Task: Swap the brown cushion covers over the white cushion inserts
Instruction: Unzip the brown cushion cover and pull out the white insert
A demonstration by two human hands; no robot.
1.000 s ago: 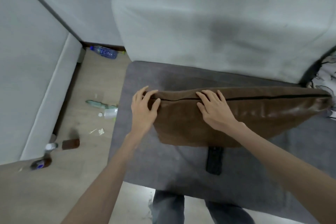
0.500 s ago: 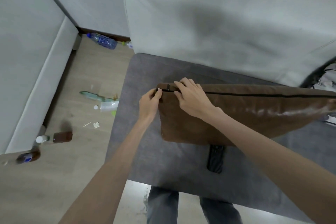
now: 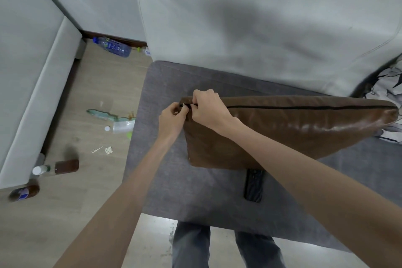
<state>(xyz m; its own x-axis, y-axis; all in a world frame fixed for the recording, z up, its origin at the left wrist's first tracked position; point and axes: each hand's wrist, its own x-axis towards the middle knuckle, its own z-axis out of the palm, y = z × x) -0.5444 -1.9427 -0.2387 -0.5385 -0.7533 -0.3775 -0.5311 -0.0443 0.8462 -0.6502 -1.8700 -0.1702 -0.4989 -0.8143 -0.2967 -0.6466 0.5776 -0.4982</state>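
A brown leather-look cushion (image 3: 282,132) stands on edge on the grey sofa seat (image 3: 165,180), its black zipper seam (image 3: 304,107) running along the top edge. My left hand (image 3: 171,118) pinches the cover's top left corner at the zipper's end. My right hand (image 3: 206,107) is curled over the same corner, fingertips pinching at the zipper pull, which is mostly hidden by the fingers. The zipper looks closed along its visible length. No white insert shows.
A black remote (image 3: 253,185) lies on the seat below the cushion. The pale sofa back (image 3: 261,24) rises behind. A patterned cloth (image 3: 389,85) sits at the far right. Bottles (image 3: 113,47) and litter (image 3: 115,119) lie on the wooden floor at left.
Both hands have drawn together at the cushion's top left corner. My right hand slid left along the seam from the middle and went from flat to pinching at the zipper end.
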